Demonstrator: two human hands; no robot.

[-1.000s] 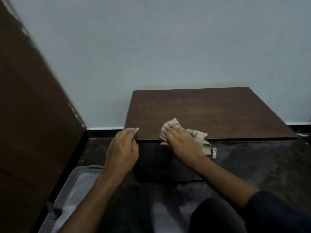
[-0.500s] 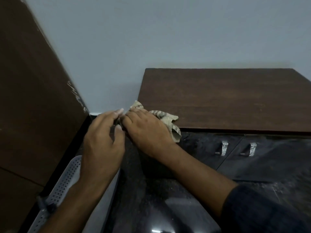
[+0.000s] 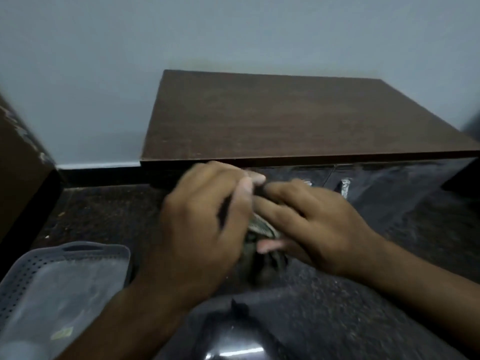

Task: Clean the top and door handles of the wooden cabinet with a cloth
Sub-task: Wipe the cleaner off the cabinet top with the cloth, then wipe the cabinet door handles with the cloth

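Observation:
The low wooden cabinet has a dark brown top [image 3: 280, 118] and glossy dark doors below it. One metal door handle [image 3: 345, 187] shows on the right door; another handle [image 3: 306, 181] peeks out just behind my right fingers. In front of the doors, below the top's front edge, my left hand [image 3: 205, 224] and my right hand [image 3: 319, 224] are together, both holding the crumpled beige cloth [image 3: 262, 227]. Only a small strip of the cloth shows between my hands. The picture is blurred by motion.
A grey perforated plastic basket [image 3: 65, 276] sits on the dark floor at the lower left. A brown wooden panel [image 3: 18, 167] stands at the left edge. A pale wall rises behind the cabinet.
Both hands have come off the top's left front corner with the cloth and now hold it bunched lower, in front of the doors. The view has shifted left.

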